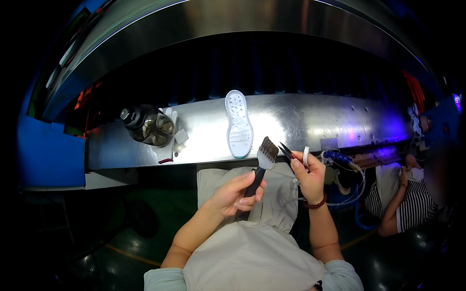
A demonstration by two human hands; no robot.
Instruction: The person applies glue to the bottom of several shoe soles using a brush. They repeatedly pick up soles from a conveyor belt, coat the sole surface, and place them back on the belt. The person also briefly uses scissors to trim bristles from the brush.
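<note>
My left hand (239, 192) is closed around the black handle of a flat brush (268, 151), whose dark bristles point up and away from me. Close to the bristles, my right hand (310, 177) grips small pointed snips (287, 151) with dark blades and some red near the grip. A white ring-shaped piece (306, 156) shows at the fingers of that hand; whether it belongs to the snips I cannot tell. Beyond both hands, a white shoe sole (239, 127) lies lengthwise on the metal bench (301, 114), touched by neither hand.
On the bench's left stands a dark see-through bottle (154, 127) beside a small pale block (181, 136). A curved metal hood (233, 17) arches over the far side. Tubes and a blue tool (338, 157) hang at the right front edge, near another person in stripes (415, 208).
</note>
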